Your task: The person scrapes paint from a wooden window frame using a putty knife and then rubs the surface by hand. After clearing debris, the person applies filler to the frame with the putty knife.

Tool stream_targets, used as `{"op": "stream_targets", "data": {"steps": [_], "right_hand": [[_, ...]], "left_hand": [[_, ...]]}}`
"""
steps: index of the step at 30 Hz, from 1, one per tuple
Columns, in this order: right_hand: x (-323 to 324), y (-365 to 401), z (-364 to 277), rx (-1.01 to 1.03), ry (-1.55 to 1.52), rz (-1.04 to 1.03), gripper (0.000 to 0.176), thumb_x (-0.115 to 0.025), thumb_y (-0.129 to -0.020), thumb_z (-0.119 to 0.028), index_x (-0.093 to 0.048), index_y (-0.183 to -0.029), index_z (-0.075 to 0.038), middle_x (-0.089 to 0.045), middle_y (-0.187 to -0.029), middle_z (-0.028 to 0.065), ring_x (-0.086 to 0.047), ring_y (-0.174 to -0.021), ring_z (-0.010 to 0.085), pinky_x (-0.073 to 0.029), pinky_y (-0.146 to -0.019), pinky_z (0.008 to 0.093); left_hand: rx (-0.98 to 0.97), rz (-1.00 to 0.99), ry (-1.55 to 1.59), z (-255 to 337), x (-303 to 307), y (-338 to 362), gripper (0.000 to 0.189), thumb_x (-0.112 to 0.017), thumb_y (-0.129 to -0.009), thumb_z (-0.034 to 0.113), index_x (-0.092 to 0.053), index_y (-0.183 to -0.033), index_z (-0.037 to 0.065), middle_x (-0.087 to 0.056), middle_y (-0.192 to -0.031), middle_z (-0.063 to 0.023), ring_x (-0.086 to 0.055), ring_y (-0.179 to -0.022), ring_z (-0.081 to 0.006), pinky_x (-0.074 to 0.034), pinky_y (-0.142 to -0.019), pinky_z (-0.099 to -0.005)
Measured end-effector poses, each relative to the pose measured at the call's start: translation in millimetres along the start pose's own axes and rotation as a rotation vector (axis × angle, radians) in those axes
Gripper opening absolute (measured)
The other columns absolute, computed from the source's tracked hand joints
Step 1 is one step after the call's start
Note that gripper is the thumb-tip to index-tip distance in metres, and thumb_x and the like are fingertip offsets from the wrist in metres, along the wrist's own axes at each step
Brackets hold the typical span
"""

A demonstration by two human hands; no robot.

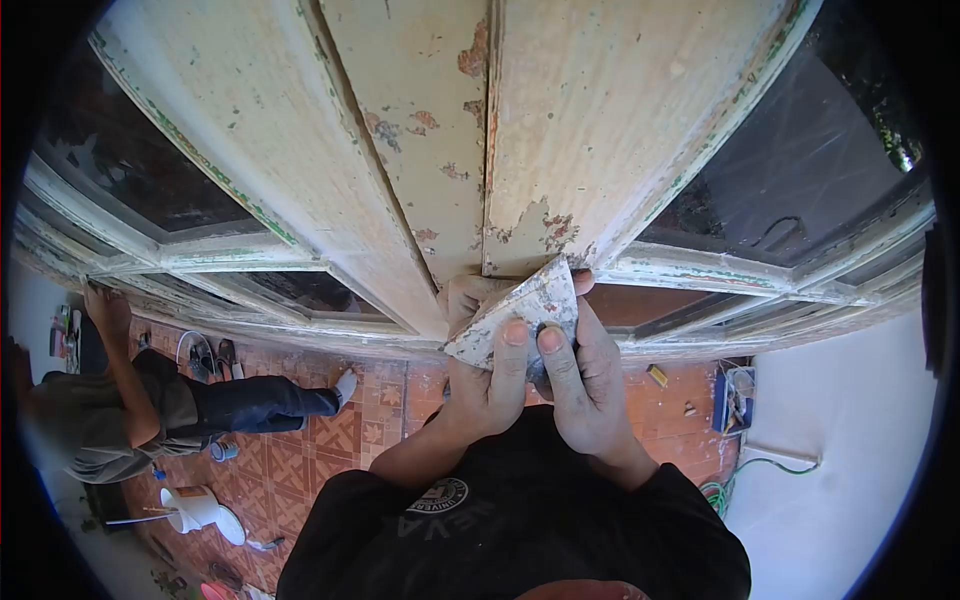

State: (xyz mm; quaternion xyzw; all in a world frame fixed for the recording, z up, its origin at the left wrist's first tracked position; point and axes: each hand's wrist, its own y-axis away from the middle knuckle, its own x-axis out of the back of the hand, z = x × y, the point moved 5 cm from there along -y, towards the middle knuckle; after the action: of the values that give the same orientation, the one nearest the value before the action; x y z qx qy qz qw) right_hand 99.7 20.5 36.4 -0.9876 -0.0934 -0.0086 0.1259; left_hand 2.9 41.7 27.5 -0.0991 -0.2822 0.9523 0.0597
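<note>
Beside woodwork (590, 120), both hands (485, 388) (588, 388) pinch a triangular piece (530, 302).

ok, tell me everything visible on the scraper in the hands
The scraper shows a flat, roughly triangular face, off-white with brown-grey blotches; bare material and handle are unclear. It is tilted, one corner toward the peeling woodwork; contact there can't be judged. Left hand and right hand grip it, thumbs on the face.
</note>
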Motion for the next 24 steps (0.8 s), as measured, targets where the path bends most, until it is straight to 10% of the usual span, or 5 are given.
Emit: {"op": "stream_targets", "data": {"steps": [8,11,14,24], "right_hand": [[0.6,1.2,-10.0,0.364,0.259,0.098,0.041,-0.045,-0.092,-0.010,-0.035,-0.123,0.013,-0.057,-0.066,0.0158,-0.057,-0.054,0.0218,-0.044,-0.051,0.0303],[2.6,7.5,-12.6,0.088,0.230,0.058,0.031,-0.041,-0.095,-0.017,-0.046,-0.112,0.008,-0.059,-0.089,0.0144,-0.056,-0.078,0.0170,-0.044,-0.069,0.0274],[2.6,5.1,-11.6,0.116,0.159,0.046,0.039,-0.045,-0.092,-0.010,-0.036,-0.122,0.014,-0.056,-0.066,0.0144,-0.055,-0.052,0.0197,-0.043,-0.051,0.0293],[-1.5,-3.9,-17.1,0.036,0.066,-0.012,0.035,-0.043,-0.094,-0.013,-0.040,-0.122,0.007,-0.056,-0.069,0.0116,-0.053,-0.055,0.0145,-0.042,-0.053,0.0265]], "left_hand": [[-0.130,0.027,0.137,-1.1,-4.7,-4.1,0.048,-0.036,-0.094,0.029,-0.036,-0.118,-0.013,-0.058,-0.106,-0.0240,-0.058,-0.096,-0.0280,-0.046,-0.085,-0.0374],[-0.142,0.009,0.176,-1.9,-4.9,-2.7,0.046,-0.037,-0.094,0.026,-0.035,-0.119,-0.013,-0.057,-0.107,-0.0232,-0.058,-0.097,-0.0280,-0.046,-0.085,-0.0374],[-0.140,0.002,0.218,-3.0,-4.8,2.9,0.045,-0.037,-0.093,0.023,-0.035,-0.120,-0.013,-0.057,-0.109,-0.0225,-0.057,-0.099,-0.0280,-0.045,-0.086,-0.0374],[-0.027,0.068,0.298,9.0,-2.3,-0.9,0.039,-0.034,-0.092,0.015,-0.047,-0.114,-0.015,-0.058,-0.109,-0.0246,-0.055,-0.105,-0.0290,-0.040,-0.093,-0.0374]]}}
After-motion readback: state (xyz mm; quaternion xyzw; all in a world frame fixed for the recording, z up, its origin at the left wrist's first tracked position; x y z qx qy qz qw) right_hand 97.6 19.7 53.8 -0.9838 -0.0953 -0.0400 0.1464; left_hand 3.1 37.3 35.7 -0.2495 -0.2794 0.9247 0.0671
